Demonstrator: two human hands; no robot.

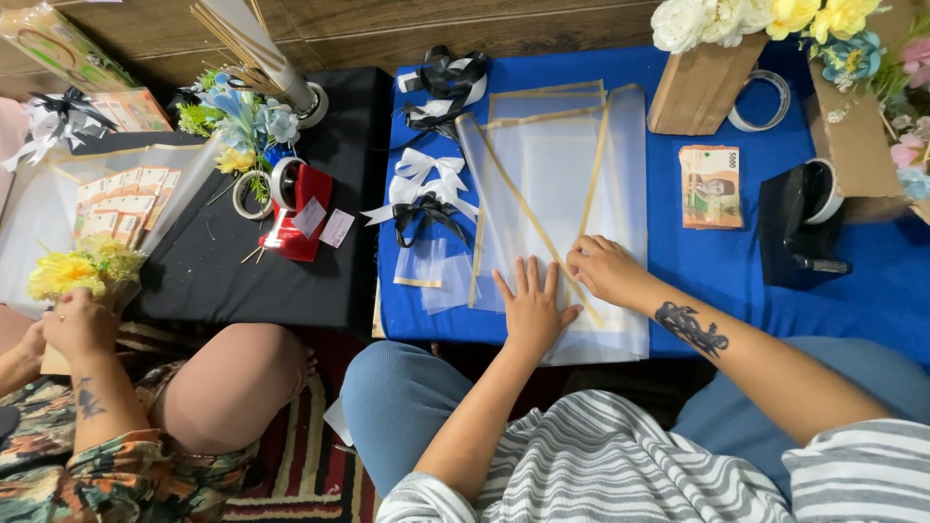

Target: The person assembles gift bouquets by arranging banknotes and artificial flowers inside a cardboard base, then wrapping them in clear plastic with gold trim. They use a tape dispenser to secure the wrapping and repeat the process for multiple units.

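At the upper left of the frame a flat printed package (pixel 60 44) lies slantwise, cream and green. A red tape dispenser (pixel 295 213) on the black table (pixel 208 271) carries two small pale labels. A stack of banknotes (pixel 710 186), tan and upright, sits right of centre on the blue table (pixel 736 261).

The clear plastic sheets (pixel 557 184) lie at the centre of the blue table, see-through with tan tape edges, their long axis running from the near edge toward the top of the frame; one strip crosses diagonally.

The left hand (pixel 532 308) presses flat on the sheets, fingers spread wide. The right hand (pixel 603 266) rests just beside it, fingers curled narrow on a taped edge; whether it pinches the edge I cannot tell.

At the lower left, another person's hand (pixel 77 324) holds yellow flowers (pixel 82 266).
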